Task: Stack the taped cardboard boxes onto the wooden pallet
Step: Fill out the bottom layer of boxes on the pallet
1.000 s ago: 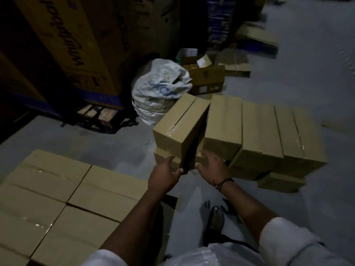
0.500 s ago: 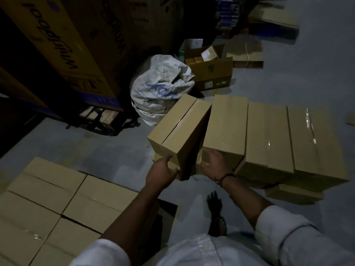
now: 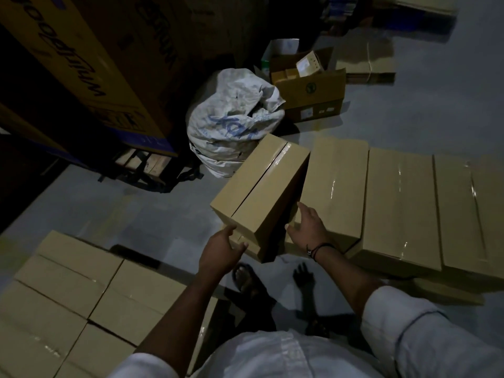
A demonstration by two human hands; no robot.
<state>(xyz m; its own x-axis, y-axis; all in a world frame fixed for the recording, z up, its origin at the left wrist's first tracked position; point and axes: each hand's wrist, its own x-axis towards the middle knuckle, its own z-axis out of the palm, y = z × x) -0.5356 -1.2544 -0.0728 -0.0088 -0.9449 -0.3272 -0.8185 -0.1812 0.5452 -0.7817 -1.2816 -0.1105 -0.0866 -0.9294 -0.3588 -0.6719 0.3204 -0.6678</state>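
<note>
A taped cardboard box (image 3: pixel 259 192) sits tilted at the centre, its near end raised off a lower box (image 3: pixel 246 248). My left hand (image 3: pixel 221 249) grips its near left corner from below. My right hand (image 3: pixel 308 230) presses flat against its dark right side, fingers straight, in the gap beside the row of taped boxes (image 3: pixel 395 203) on the floor at the right. At the lower left, several taped boxes (image 3: pixel 81 296) lie packed in a flat layer; whatever they rest on is hidden.
A white sack (image 3: pixel 231 126) stands just behind the tilted box. An open carton (image 3: pixel 308 91) with small items is beyond it. A tall printed carton (image 3: pixel 81 64) on a wooden pallet (image 3: pixel 141 162) fills the upper left. My sandalled foot (image 3: pixel 245 279) is on the grey floor.
The box has tipped a little further toward the left. My right hand has slid up its right side, and my left hand has stayed at the near corner.
</note>
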